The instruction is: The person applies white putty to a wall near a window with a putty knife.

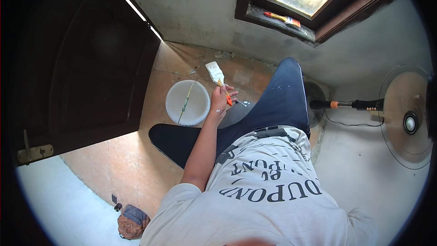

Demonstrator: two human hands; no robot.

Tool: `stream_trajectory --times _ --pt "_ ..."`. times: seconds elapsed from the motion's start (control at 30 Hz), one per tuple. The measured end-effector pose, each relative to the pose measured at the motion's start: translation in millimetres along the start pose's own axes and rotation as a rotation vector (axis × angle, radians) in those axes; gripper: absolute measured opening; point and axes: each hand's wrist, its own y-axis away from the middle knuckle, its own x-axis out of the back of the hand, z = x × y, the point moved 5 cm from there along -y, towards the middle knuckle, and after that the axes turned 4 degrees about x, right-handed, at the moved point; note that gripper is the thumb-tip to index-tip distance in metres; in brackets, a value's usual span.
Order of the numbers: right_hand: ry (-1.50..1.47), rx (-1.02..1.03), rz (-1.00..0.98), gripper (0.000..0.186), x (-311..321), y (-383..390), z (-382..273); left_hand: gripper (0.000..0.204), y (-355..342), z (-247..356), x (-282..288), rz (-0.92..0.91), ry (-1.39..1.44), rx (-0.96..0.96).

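My left hand (220, 101) is closed around a paintbrush (215, 71), its white-coated bristles pointing away from me and an orange part of the handle showing between the fingers. Some fingers stick out to the right, and white smears mark the hand. Just left of the hand stands a round white bucket (175, 103) on the floor, with a thin yellow-green strip lying across its opening. Neither my right hand nor its forearm shows; only the right sleeve appears at the lower right.
A second paintbrush (282, 19) with a red and yellow handle lies on the windowsill. A standing fan (406, 117) is at the right, its cable along the floor. The dark door (86, 64) stands at the left; a brown-and-grey bundle (133, 222) lies at the lower left.
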Motion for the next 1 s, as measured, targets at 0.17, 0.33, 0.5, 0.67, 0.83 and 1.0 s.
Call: stream_trajectory --times 0.17,0.33,0.5,0.67,0.83,1.0 --pt "-0.104 0.094 0.076 0.049 -12 0 5 0.031 -3 -2 3 -0.012 -0.014 0.006" --pt "-0.172 0.227 0.163 0.05 -6 -12 -16 0.031 -8 -5 9 -0.005 -0.004 -0.006" --pt "-0.232 0.366 0.244 0.051 6 -19 -44 0.03 -8 5 -2 -0.025 -0.019 -0.013" --pt "-0.441 1.139 0.532 0.021 6 78 -236 0.031 5 12 3 0.027 -0.033 -0.067" --pt "0.663 1.128 0.404 0.049 -68 135 -360 0.034 15 30 -42 -0.041 -0.029 -0.14" --pt "0.63 1.422 -0.016 0.05 -116 141 -417 0.034 20 37 -40 0.09 -0.1 -0.242"
